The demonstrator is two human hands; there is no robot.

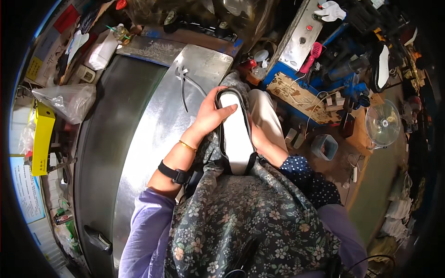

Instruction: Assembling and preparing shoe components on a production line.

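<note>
A dark shoe [238, 134] with a long white insole facing up rests over my lap, held lengthwise in front of me. My left hand [211, 113] grips its far left side, the thumb pressed on the white surface near the far end and the fingers wrapped round the edge. Along the right side, my right hand [263, 139] clasps the shoe, its fingers mostly hidden beneath. Left of my left hand, pincers [183, 83] with dark handles lie on a shiny metal tabletop [148, 139].
A dark conveyor belt [106, 129] runs along the left, with a dark shoe [98, 239] at its near end. On the right are a machine panel [299, 41], a pink hairbrush [313, 56], a small bin [324, 147] and a fan [383, 123].
</note>
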